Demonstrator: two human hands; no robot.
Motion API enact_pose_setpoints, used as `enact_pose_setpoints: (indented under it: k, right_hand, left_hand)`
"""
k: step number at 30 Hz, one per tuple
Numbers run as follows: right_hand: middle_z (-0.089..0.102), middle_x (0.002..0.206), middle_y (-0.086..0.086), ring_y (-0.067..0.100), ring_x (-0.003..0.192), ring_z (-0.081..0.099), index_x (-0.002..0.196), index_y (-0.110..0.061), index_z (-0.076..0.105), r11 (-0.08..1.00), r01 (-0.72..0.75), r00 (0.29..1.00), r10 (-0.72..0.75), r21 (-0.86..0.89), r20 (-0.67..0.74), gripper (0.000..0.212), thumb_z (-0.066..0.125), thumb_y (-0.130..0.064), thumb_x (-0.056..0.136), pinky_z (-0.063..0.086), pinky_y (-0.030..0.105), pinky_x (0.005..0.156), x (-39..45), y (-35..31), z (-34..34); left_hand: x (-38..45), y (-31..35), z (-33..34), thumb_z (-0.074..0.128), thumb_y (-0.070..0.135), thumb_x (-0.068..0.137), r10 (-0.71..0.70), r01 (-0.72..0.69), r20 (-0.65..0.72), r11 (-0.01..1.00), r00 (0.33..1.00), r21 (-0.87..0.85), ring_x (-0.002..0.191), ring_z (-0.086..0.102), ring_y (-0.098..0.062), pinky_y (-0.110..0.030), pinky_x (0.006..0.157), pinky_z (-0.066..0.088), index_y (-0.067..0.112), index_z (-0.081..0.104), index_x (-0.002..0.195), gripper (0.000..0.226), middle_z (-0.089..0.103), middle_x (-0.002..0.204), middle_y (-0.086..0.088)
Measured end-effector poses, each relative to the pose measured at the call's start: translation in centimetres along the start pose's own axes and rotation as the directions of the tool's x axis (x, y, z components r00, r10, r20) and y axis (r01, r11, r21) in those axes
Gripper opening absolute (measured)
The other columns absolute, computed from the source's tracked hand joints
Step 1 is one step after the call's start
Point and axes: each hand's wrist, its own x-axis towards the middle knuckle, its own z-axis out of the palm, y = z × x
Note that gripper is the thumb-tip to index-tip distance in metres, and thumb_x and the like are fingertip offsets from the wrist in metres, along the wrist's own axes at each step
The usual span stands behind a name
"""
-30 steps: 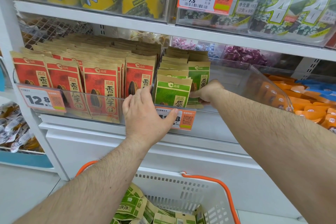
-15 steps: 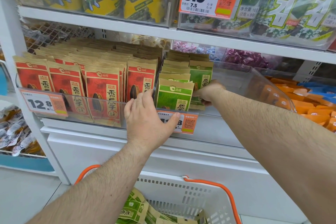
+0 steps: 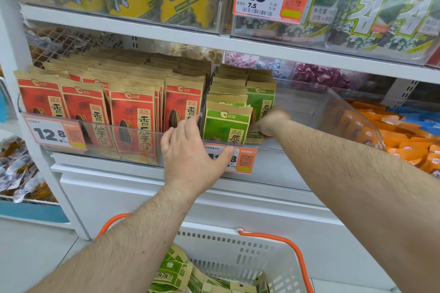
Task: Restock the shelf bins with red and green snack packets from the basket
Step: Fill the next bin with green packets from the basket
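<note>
The clear plastic shelf bin (image 3: 309,102) is being taken as the landmark. Its front lip is being steadied by the left hand (image 3: 192,157), fingers straight over the rim and thumb laid across the orange price tag (image 3: 240,160), with nothing clamped. Inside the bin's left end, the right hand (image 3: 269,123) is being pressed against the short row of green-and-kraft paper snack packets (image 3: 226,123); whether a packet is being pinched cannot be told, since the fingers are hidden behind the packets.

The row is likely at risk of toppling sideways into the bin's bare right half if the right hand is being withdrawn too quickly, because nothing else is bracing it there.

Left of the bin, the neighbouring compartment is being filled tightly by red-and-kraft paper snack packets (image 3: 133,114). Below the bin, more green packets are being kept in the white plastic basket with orange handles (image 3: 269,259).
</note>
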Motion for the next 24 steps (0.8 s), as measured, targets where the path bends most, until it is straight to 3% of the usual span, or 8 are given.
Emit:
enact_pose_setpoints:
  k: [10,21,24]
  right_hand:
    - [0.069,0.091,0.006,0.021,0.082,0.070,0.096,-0.014,0.061,0.999,-0.039,0.997,0.038,0.011,0.062,0.042,0.089,-0.031,0.069,0.061,0.039,0.080,-0.3,0.3,-0.3]
    - [0.065,0.094,0.007,0.021,0.079,0.068,0.106,-0.012,0.058,0.996,-0.085,0.986,0.088,-0.028,0.143,0.051,0.088,-0.034,0.071,0.060,0.033,0.073,-0.6,0.8,-0.8]
    - [0.063,0.094,0.007,0.021,0.084,0.067,0.105,-0.012,0.056,0.993,-0.102,0.980,0.110,-0.057,0.166,0.051,0.087,-0.036,0.072,0.059,0.035,0.081,-0.6,1.1,-0.9]
  left_hand:
    - [0.0,0.1,-0.1,0.065,0.064,0.074,-0.003,0.003,0.004,1.000,1.000,0.002,0.130,0.040,-0.016,-0.036,0.118,0.007,0.012,0.037,0.140,0.088,0.048,0.134,0.001]
    - [0.0,0.1,-0.1,0.066,0.062,0.075,-0.003,0.003,-0.002,1.000,1.000,0.000,0.130,0.039,-0.016,-0.035,0.118,0.006,0.012,0.037,0.141,0.087,0.047,0.135,0.001]
    - [0.0,0.1,-0.1,0.066,0.062,0.075,-0.002,0.002,0.001,1.000,1.000,-0.002,0.130,0.039,-0.016,-0.035,0.118,0.007,0.012,0.037,0.140,0.087,0.047,0.134,0.001]
